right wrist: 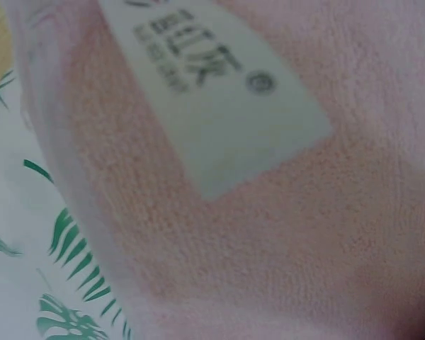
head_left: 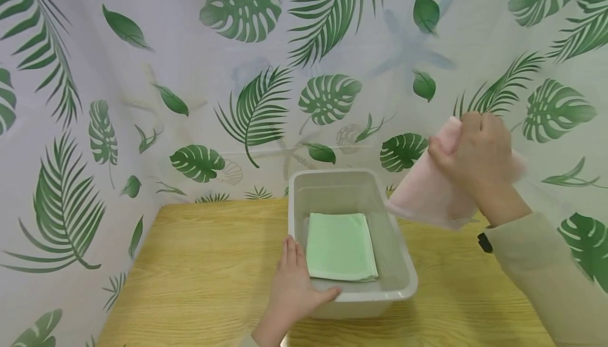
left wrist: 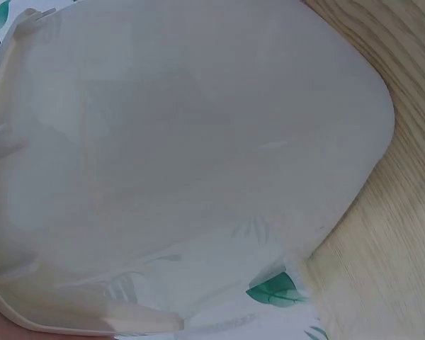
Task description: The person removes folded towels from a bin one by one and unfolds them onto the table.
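Observation:
A pale grey plastic bin (head_left: pixel 351 297) stands on the wooden table, with a folded light green towel (head_left: pixel 339 246) lying flat on its bottom. My left hand (head_left: pixel 294 294) rests at the bin's near left corner, fingers along the left rim and thumb spread over the near rim. The bin's outer wall (left wrist: pixel 198 127) fills most of the left wrist view. Up to the right of the bin, my right hand (head_left: pixel 480 157) grips a pink towel (head_left: pixel 429 191) by its top, holding it in the air. Up close, this towel has a fuzzy weave and a white printed label (right wrist: pixel 248 134).
The yellowish wooden table (head_left: pixel 209 262) extends to both sides of the bin. A white curtain with green leaf prints (head_left: pixel 328 99) hangs behind and along the sides. A dark band (head_left: pixel 485 242) sits at the right sleeve's cuff.

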Tool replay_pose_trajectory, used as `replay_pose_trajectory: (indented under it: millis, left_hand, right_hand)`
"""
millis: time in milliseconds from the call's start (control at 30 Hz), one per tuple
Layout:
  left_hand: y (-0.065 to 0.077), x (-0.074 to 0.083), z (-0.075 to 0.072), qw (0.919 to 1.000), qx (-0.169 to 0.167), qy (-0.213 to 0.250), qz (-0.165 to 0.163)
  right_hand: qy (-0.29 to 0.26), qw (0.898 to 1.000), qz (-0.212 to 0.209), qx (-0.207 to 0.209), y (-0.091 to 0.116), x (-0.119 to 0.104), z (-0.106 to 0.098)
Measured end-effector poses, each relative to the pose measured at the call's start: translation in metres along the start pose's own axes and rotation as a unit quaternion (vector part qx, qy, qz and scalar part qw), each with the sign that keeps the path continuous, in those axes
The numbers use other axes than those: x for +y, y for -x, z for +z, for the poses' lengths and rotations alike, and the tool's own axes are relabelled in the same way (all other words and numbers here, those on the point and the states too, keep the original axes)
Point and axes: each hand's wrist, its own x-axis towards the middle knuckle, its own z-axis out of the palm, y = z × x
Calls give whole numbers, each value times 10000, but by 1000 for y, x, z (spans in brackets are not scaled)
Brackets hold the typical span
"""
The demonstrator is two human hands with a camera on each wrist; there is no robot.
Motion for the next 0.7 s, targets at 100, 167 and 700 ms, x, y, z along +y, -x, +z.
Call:
replay_pose_trajectory:
  millis: [100,167,700]
  left_hand:
    - [0,-7,-3,10000,11,69,-14]
    - [1,-11,-6,10000,8,77,-28]
    - [8,-52,-27,9990,221,35,-388]
  right_hand:
    - [106,9999,10,-106,6,9,4]
    - [165,9997,-18,-169,11,15,7]
    - [400,9949,-279,-878,65,37,37]
